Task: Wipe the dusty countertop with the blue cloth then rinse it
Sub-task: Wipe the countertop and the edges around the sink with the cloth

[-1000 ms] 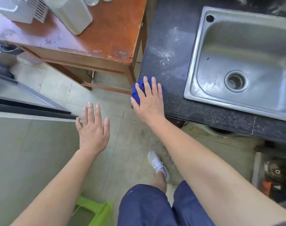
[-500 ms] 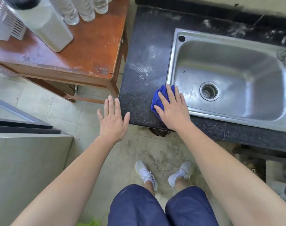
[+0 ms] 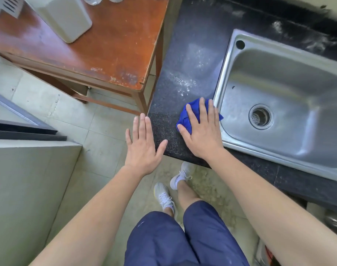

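Head view: dark speckled counter (image 3: pixel 180 45), white dust (image 3: pixel 183 82) streaked mid-surface, left of steel sink (image 3: pixel 223 73). Blue cloth (image 3: pixel 195 109) bunched on counter against sink's left rim, pressed under right hand (image 3: pixel 202 135), fingers straight. Left hand (image 3: pixel 142 146) spread wide, holding nothing, over counter's near-left edge and tiled floor (image 3: pixel 104 121). Worn wooden table (image 3: pixel 110 47) just left of counter.

Right hand (image 3: pixel 202 136) flat on blue cloth (image 3: pixel 183 120) beside sink (image 3: pixel 282 81)

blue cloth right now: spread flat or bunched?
Bunched. The blue cloth sits creased in a wad under the flat fingers of the right hand, on the countertop beside the sink.
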Motion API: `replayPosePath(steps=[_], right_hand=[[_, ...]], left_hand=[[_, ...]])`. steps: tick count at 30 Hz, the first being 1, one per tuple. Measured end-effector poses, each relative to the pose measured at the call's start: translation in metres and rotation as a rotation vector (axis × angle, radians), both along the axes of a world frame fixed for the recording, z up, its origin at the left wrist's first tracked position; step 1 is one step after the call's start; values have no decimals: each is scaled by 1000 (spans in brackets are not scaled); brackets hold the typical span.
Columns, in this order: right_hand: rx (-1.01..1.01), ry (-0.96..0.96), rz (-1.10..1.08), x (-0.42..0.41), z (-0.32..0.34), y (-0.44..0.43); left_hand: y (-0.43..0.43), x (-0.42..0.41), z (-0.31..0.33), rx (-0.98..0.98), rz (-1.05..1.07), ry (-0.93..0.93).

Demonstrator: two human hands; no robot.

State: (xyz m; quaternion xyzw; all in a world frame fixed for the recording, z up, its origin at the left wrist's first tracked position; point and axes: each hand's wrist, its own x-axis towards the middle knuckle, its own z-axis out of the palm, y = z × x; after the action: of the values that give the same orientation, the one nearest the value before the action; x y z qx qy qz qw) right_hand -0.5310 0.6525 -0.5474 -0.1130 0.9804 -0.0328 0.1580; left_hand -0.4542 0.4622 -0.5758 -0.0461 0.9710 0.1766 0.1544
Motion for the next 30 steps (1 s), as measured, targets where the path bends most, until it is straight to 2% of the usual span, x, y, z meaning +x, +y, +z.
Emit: replayPosePath(steps=[3, 7, 14, 17, 21, 26, 30], right_hand=[[-75, -12, 101, -40, -2, -46], [-61, 17, 231, -72, -7, -89], [-133, -37, 467, -97, 8, -45], [-170, 11, 364, -88, 6, 16], [-231, 110, 216, -64, 0, 71], [-190, 34, 89, -69, -3, 32], [-151, -11, -20, -69, -2, 17]], left_hand=[[0, 0, 1, -8, 6, -29], [1, -3, 5, -36, 24, -84], [3, -7, 17, -94, 3, -194], [2, -8, 19, -119, -6, -219], [-5, -30, 29, -119, -2, -74], [-30, -110, 45, -157, -11, 30], [-61, -172, 41, -225, -105, -76]])
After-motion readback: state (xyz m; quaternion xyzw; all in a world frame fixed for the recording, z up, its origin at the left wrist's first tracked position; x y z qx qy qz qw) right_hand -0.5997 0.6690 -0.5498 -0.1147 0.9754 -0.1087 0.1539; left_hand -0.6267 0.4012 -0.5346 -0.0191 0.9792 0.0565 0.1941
